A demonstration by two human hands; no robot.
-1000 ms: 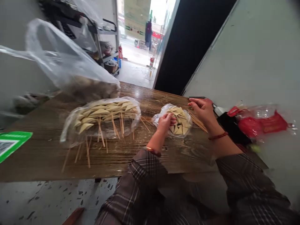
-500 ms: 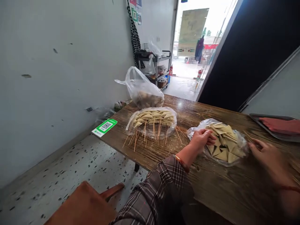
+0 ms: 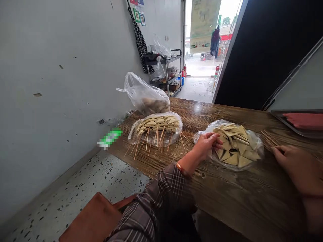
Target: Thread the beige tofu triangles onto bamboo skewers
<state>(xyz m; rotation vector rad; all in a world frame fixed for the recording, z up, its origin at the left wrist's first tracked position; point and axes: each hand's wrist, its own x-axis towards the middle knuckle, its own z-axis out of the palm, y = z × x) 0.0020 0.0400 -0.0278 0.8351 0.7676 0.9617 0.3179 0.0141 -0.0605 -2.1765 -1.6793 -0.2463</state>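
Note:
Pale yellow triangles, looking like tofu pieces [image 3: 241,148], are heaped on a plastic-covered plate [image 3: 260,148] in front of me. At the plate's left edge is my left hand [image 3: 208,144], fingers curled together against the nearest triangles; what they pinch, if anything, is hidden. To the right of the plate, my right hand [image 3: 295,164] is closed on several thin bamboo skewers [image 3: 268,137], whose ends point out past the fingertips toward the far left. Further left, a second plastic-covered plate carries stacked skewered triangles [image 3: 157,123], their sticks [image 3: 147,139] jutting toward me over the table.
On the wooden table [image 3: 227,201], a clear bag [image 3: 148,97] of brownish items stands behind the skewered stack. A dark tray [image 3: 280,121] with pink meat [image 3: 305,120] sits at the far right. A brown stool [image 3: 93,218] is below left; a cart [image 3: 166,70] stands near the doorway.
The view has shifted slightly, so the table things appear further left and higher. My left hand stays at the plate's left edge; the right hand stays beside the plate with the skewers.

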